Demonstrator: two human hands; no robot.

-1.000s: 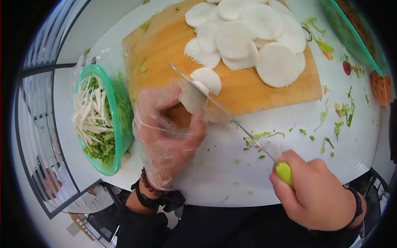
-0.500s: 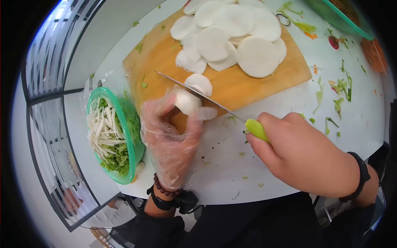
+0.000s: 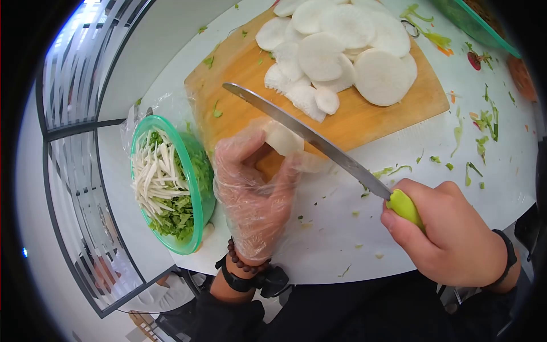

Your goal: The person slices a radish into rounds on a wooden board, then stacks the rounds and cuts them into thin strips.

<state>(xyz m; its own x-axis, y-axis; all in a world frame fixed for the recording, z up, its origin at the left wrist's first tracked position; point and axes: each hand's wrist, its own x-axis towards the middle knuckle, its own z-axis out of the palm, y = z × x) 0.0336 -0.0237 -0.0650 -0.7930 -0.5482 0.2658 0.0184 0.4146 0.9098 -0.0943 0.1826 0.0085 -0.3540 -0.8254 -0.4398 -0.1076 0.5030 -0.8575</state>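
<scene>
My left hand (image 3: 256,191), in a clear plastic glove, pinches a rounded piece of white radish (image 3: 284,140) between thumb and fingers at the board's near edge. A knife with a lime-green handle (image 3: 405,208) is gripped in my right hand (image 3: 450,236). Its long blade (image 3: 319,142) slants up and left, passing over the radish's far side in this view. Thin round white radish slices (image 3: 347,54) lie overlapped on the wooden cutting board (image 3: 239,68). One small slice (image 3: 327,101) rests at the near side of that pile.
Left of my gloved hand, a green bowl (image 3: 196,211) holds white shreds and chopped greens, with clear plastic film behind it. Vegetable scraps (image 3: 484,122) are scattered over the white table (image 3: 342,228). Another green container (image 3: 484,28) stands at the upper right.
The knife has lifted off the radish and moved right with my right hand, its blade face now showing. A small slice that lay beside the radish now lies against the pile.
</scene>
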